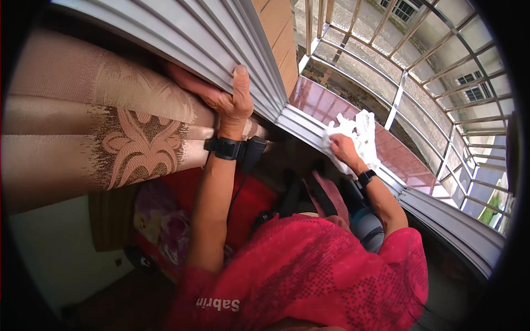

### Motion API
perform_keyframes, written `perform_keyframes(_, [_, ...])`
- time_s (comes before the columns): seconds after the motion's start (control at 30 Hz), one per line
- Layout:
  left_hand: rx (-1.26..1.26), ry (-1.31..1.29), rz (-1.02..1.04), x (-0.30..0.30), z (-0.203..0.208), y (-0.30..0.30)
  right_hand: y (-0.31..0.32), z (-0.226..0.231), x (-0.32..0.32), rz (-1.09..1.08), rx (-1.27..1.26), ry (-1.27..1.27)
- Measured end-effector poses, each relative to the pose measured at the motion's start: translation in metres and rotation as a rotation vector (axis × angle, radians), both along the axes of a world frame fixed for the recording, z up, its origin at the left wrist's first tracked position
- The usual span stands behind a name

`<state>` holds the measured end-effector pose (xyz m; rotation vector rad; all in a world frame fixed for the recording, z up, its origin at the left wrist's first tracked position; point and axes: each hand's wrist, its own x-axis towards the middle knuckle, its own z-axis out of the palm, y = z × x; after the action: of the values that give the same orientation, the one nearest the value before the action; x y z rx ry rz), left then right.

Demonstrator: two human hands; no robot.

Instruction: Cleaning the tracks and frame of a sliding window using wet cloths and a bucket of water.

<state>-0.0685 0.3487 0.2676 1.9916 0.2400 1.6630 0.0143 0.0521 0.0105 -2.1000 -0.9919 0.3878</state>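
Observation:
My left hand [232, 102] grips the edge of a white ribbed window frame [221, 47] at the upper left. Its thumb lies on the ribbed face, and its fingers reach behind the edge, partly hidden. Low on the right, my right hand [346, 150] is closed on a crumpled white cloth [365, 138] and presses it against the white window track [303, 128]. Part of the cloth spreads over the reddish stone sill [403, 157] outside the track. A dark band sits on each wrist.
A beige patterned curtain [146, 138] hangs beside my left forearm. Past the sill stands a metal bar cage [400, 99], with a tan tiled wall [276, 33] at its left. Below are a red cover [248, 207] and a purple flowered cloth [163, 220].

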Motion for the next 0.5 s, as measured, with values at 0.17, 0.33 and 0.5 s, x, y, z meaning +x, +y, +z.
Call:
perform_keyframes(0.17, [0.047, 0.109, -0.027, -0.004, 0.006, -0.006, 0.126, -0.020, -0.013, 0.270, -0.048, 0.293])
perform_keyframes(0.33, [0.038, 0.093, -0.032, -0.006, 0.007, -0.002, 0.142, -0.021, -0.050, 0.271, -0.270, -0.163])
perform_keyframes(0.5, [0.132, 0.138, 0.057, -0.007, 0.006, 0.004, 0.071, -0.019, -0.062, 0.265, -0.280, -0.301])
